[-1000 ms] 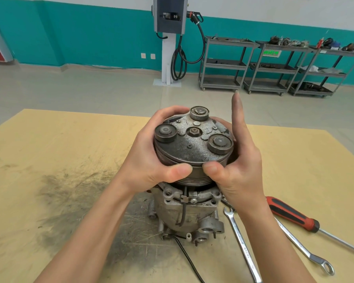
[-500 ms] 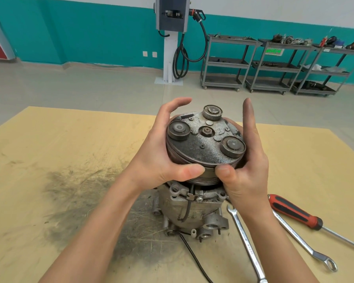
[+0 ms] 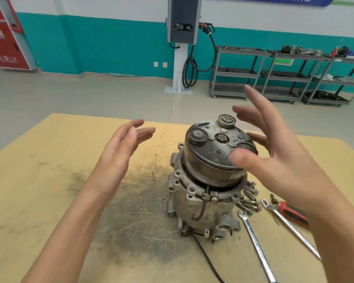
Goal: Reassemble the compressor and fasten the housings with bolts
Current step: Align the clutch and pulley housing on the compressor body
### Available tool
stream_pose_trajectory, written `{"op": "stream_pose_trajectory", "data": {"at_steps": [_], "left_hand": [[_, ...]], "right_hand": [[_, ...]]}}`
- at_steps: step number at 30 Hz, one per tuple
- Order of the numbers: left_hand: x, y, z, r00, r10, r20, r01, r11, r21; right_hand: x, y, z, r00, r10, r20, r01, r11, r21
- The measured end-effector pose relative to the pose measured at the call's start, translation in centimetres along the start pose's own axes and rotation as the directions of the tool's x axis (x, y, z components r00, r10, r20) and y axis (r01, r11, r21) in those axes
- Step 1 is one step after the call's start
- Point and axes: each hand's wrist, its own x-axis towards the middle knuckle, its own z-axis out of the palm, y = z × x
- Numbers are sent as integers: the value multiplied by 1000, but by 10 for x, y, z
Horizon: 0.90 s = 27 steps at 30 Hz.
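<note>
Compressor [image 3: 208,180] is left standing upright on the board [image 3: 49,180], no longer gripped; left hand [image 3: 119,152] is pulled away to its left, fingers straight, nothing held; right hand [image 3: 274,152] is lifted off the pulley, fingers spread, empty; bolts [image 3: 248,203] now seen beside the housing.

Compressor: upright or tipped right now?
Upright. The compressor stands on end on the table, pulley face up, unsupported; left hand and right hand are open, off it.

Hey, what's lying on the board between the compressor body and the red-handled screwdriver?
In the head view, a loose pile of bolts and two wrenches lie between the compressor and the screwdriver.
</note>
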Motion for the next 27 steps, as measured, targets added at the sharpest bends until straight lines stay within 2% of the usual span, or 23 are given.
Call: {"op": "stream_pose_trajectory", "data": {"at_steps": [1,3,4,6,8,11,17,27], "left_hand": [[-6,-2,1,999,-17,52,15,999,41],[-18,-9,9,980,-59,191,32,990,140],[-23,-13,14,964,-79,255,33,983,181],[-26,-19,24,936,-111,335,32,972,233],[-23,-23,30,914,-130,384,42,972,231],[-17,-26,34,893,-143,427,55,976,211],[-9,-30,39,888,-143,437,79,984,161],[-11,-27,45,897,-72,436,56,997,49]], "right_hand": [[5,-10,-5,997,2,72,8,989,-149],[20,-25,-14,964,73,254,49,894,-445],[28,-30,-17,933,142,331,68,833,-550],[41,-37,-20,862,275,426,84,752,-654],[48,-41,-20,811,354,465,72,729,-680],[54,-42,-16,776,396,490,76,714,-696],[59,-39,0,774,359,521,225,613,-757],[59,-30,-9,794,212,570,290,692,-661]]}}
